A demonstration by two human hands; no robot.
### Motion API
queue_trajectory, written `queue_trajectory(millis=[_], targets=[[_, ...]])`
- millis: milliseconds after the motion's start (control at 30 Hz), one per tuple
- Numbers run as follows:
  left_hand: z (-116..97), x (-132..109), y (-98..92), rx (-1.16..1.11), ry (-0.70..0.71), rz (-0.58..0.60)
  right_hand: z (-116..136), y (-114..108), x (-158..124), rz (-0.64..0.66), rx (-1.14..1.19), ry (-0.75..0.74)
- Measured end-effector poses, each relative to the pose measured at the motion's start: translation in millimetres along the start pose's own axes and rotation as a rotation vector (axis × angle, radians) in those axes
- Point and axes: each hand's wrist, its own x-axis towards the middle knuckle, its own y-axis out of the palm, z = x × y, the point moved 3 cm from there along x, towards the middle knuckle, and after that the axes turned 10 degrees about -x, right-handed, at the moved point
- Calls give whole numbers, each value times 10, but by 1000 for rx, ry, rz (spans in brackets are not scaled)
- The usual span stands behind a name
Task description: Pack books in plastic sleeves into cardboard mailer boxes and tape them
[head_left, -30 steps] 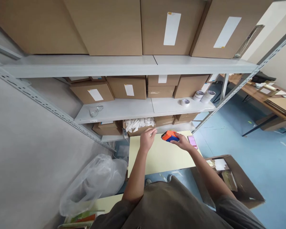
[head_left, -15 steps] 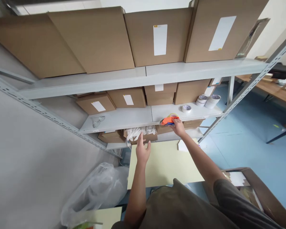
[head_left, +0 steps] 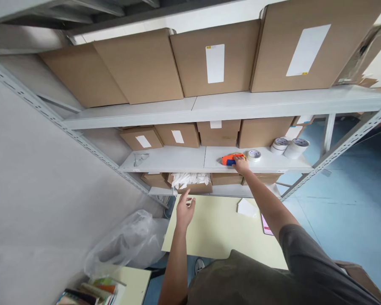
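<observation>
My right hand (head_left: pixel 240 164) is closed on an orange and blue tape dispenser (head_left: pixel 229 159) at the middle shelf (head_left: pixel 174 158), just left of a white tape roll (head_left: pixel 254 155). Parts of the dispenser are hidden by the fingers. Over the left part of the pale yellow table (head_left: pixel 216 228), my left hand (head_left: pixel 185 210) hangs with fingers apart and holds nothing. Just beyond it, a low carton (head_left: pixel 195 188) holds crumpled white material (head_left: pixel 190 178).
More tape rolls (head_left: pixel 296 148) stand on the shelf's right, with safety glasses (head_left: pixel 141 159) on its left. Large cartons (head_left: pixel 214 59) fill the upper shelf. White paper (head_left: pixel 247 208) lies on the table. A plastic bag (head_left: pixel 127 241) sits lower left, near books (head_left: pixel 82 294).
The dispenser in my right hand has moved from the shelf's front edge to over its surface, closer to the tape roll. My left hand is lower, over the table. The view has shifted.
</observation>
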Motion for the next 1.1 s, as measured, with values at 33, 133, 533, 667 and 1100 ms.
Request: queue_trajectory(millis=[33,133,533,667,1100], targets=[[2,-19,26,16,1,2,1,-16,-14,-25,21,-21],[2,-62,107,61,13,17,65,-118,-135,-125,84,-88],[67,-474,271,394,33,330,562,417,-1898,87,405,-177],[296,-837,113,427,-121,331,786,834,-2386,153,449,-197],[907,-2079,-1132,385,-418,9,2362,1412,-2874,494,528,-561]])
